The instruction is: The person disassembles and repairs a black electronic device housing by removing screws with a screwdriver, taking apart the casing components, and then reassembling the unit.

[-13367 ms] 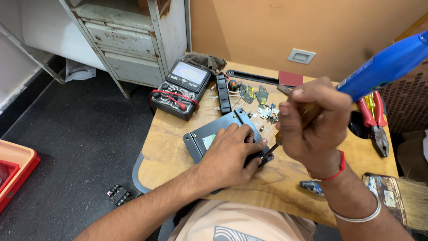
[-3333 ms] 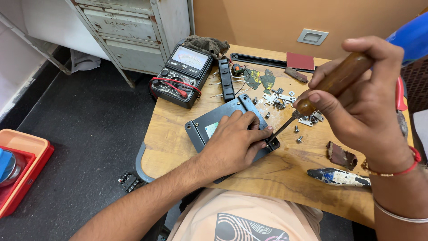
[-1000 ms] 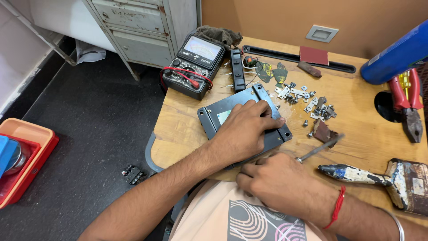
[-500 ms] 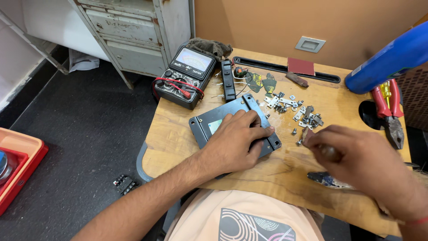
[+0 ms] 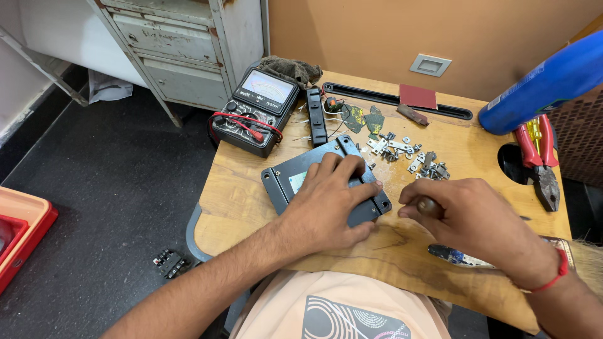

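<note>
A dark grey flat metal box point(image 5: 290, 177) lies on the wooden desk point(image 5: 239, 207). My left hand point(image 5: 326, 201) presses flat on top of it and covers most of its lid. Just right of the box, my right hand point(image 5: 468, 223) is closed round the brown wooden handle of a screwdriver point(image 5: 428, 206); the tool's shaft is hidden by my fingers. A scatter of small metal screws and brackets point(image 5: 408, 157) lies on the desk beyond my right hand.
A black analogue multimeter point(image 5: 254, 113) with red leads sits at the back left. Red-handled pliers point(image 5: 540, 157) and a blue cylinder point(image 5: 543, 85) are at the right. A blue-handled tool point(image 5: 455, 256) lies near my right wrist. A metal cabinet point(image 5: 182, 50) stands behind the desk.
My right hand put the screwdriver down about a second ago, then picked it up again and has moved left towards the box. My left hand stays on the box.
</note>
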